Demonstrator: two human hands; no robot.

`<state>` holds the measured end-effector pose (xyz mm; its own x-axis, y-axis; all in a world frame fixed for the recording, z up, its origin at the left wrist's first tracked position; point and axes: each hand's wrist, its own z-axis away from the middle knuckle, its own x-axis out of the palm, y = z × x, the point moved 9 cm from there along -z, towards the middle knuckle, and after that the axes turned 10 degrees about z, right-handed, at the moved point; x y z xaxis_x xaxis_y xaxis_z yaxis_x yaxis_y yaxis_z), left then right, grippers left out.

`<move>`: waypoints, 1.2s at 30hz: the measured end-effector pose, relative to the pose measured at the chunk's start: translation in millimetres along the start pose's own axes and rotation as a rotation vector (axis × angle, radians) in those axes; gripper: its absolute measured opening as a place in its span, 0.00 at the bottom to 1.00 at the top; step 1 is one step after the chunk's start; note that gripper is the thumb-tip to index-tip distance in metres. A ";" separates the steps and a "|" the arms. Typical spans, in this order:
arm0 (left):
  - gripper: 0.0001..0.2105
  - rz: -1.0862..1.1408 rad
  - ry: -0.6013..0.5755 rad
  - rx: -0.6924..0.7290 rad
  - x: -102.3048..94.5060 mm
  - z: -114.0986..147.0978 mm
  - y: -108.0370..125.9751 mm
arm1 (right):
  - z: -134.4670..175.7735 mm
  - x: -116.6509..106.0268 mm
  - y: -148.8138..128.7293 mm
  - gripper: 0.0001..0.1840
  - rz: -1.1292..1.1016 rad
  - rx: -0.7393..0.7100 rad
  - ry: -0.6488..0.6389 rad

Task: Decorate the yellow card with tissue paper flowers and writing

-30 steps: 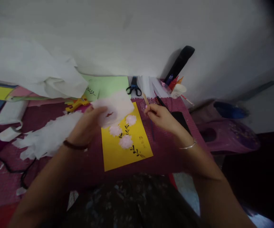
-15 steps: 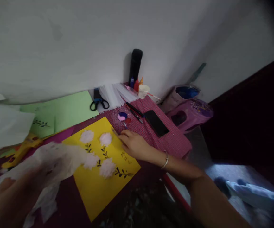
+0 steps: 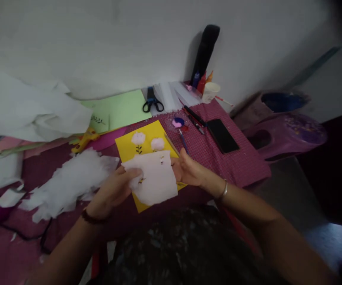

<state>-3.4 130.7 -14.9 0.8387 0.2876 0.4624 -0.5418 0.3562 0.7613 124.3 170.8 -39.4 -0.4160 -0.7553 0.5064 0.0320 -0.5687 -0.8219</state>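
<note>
A white sheet of tissue paper [image 3: 155, 182] with small torn holes is pinched along its left edge by my closed left hand [image 3: 116, 188]. It covers the lower part of a yellow card [image 3: 123, 148] bearing fluffy pale flowers [image 3: 138, 137] and dark painted leaf stems. At the sheet's right edge is my right hand [image 3: 190, 168], its thumb stretched away from the fingers, whose tips are hidden behind the paper. A thin pencil-like stick [image 3: 171, 143] lies along the card's right side, close to that thumb.
A heap of crumpled tissue [image 3: 72, 178] lies left of my left hand. Beyond the card are scissors [image 3: 152, 101], a yellow glue gun [image 3: 86, 139] and green paper [image 3: 126, 105]. On the right lie paint blobs [image 3: 178, 122], pens [image 3: 194, 116] and a phone [image 3: 222, 135]; a cup [image 3: 210, 92] stands behind.
My left hand has moved right, over the card, with a flat tissue sheet in it. Crumpled tissue now rests on the table. My right hand has come to the sheet's edge; the view has shifted left.
</note>
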 end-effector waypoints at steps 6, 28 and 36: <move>0.20 0.097 0.062 -0.133 -26.5 20.3 -31.2 | 9.6 -3.6 16.1 0.19 0.262 0.028 0.246; 0.08 -0.495 0.223 0.504 -11.0 90.9 33.1 | 50.2 6.9 -44.4 0.11 0.775 -0.311 0.440; 0.04 -0.428 -0.009 0.612 16.3 86.7 71.8 | 44.6 13.0 -96.5 0.09 0.716 -0.480 0.386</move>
<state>-23.9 83.8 86.7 0.9714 0.2267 0.0707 -0.0432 -0.1239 0.9914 156.3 201.3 58.1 -0.7175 -0.6639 -0.2109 0.0547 0.2482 -0.9672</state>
